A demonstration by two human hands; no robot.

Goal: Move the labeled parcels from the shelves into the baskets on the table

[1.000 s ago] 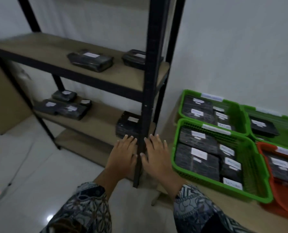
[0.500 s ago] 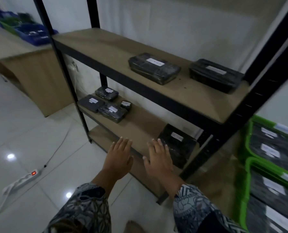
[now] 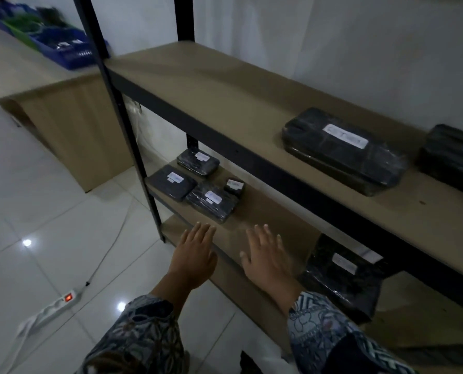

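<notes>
I am hovering my left hand (image 3: 195, 259) and right hand (image 3: 268, 261), fingers (image 3: 262, 234) released, empty; a labeled parcel (image 3: 213, 202) is lying just beyond them.

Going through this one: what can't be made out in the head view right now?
Head view only:
- Upper-shelf parcel: the label writing is blurred and unreadable, as on the other parcels.
- Rightmost parcel: cut off by the right frame edge.
- Big lower parcel: its far side is hidden under the upper shelf.
- Blue basket, far left: blurred, contents unclear.
</notes>
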